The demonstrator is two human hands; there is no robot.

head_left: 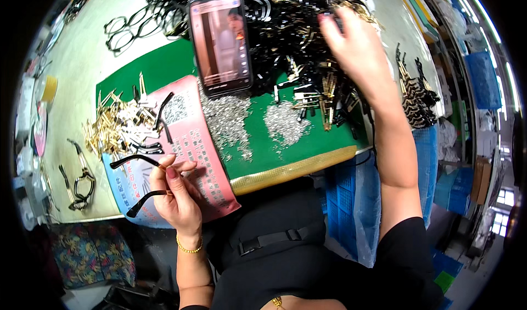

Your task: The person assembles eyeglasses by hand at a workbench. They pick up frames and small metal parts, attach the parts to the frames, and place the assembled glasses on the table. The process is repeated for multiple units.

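My left hand (pixel 178 192) is closed, thumb against fingers, around two thin eyeglass temples (pixel 137 159) whose dark curved tips point left. Whether a front joins them is hidden by my fingers. It hovers over a pink and blue printed sheet (pixel 206 162). My right hand (pixel 354 38) reaches to the far right, over a large heap of black eyeglass frames (pixel 285 30). Its fingers are smeared by motion, and what they touch cannot be made out. More gold and black temples (pixel 118 120) lie in a pile beyond my left hand.
A phone (pixel 220 44) showing a video stands before the heap. Small silvery parts (pixel 285 123) lie in piles on the green mat (pixel 250 167), which has a yellow front edge. Stacked frames (pixel 416 93) sit at the right, glasses (pixel 82 186) at the left. Blue crates (pixel 343 206) stand below the table.
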